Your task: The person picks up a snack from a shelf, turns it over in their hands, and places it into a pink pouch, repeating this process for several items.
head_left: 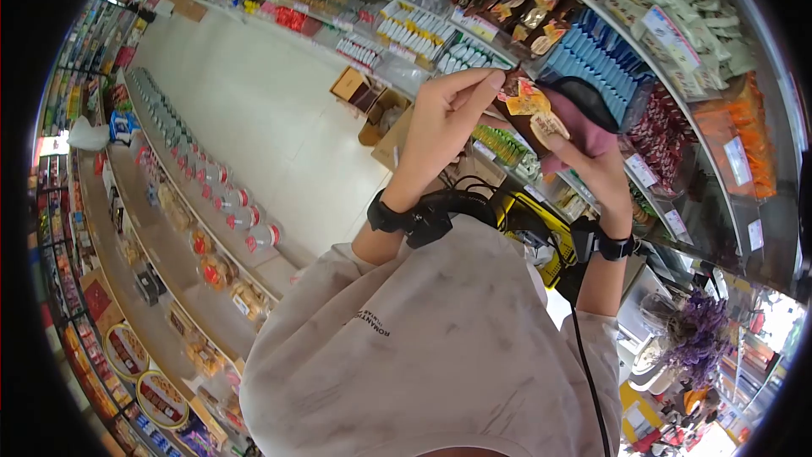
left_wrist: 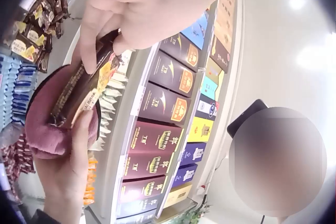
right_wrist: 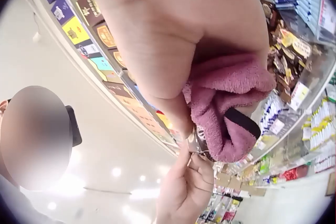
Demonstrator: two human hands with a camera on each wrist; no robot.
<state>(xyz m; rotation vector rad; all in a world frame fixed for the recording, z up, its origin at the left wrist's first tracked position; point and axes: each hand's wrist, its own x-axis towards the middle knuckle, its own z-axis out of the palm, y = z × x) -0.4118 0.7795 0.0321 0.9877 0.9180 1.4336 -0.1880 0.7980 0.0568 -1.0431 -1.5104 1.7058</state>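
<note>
A brown snack packet (head_left: 526,110) with orange and yellow print is held up in front of the shelves. My left hand (head_left: 448,123) pinches one end of it between thumb and fingers. At the other end my right hand (head_left: 599,171) grips the packet, its thumb lying along the printed side. The same hand holds a folded pink-purple terry cloth (right_wrist: 231,90) with a black edge, bunched behind the packet. In the left wrist view the packet (left_wrist: 79,87) lies against the cloth (left_wrist: 44,134). From the right wrist, the cloth hides most of the packet.
Similar brown packets (head_left: 529,8) lie heaped on the shelf beyond my hands, beside rows of blue packets (head_left: 592,55). Below stands a yellow basket (head_left: 554,241). Cartons (head_left: 385,114) sit on the floor by the shelf. Lidded jars (head_left: 241,216) line the opposite shelf. Another person's blurred head shows in both wrist views.
</note>
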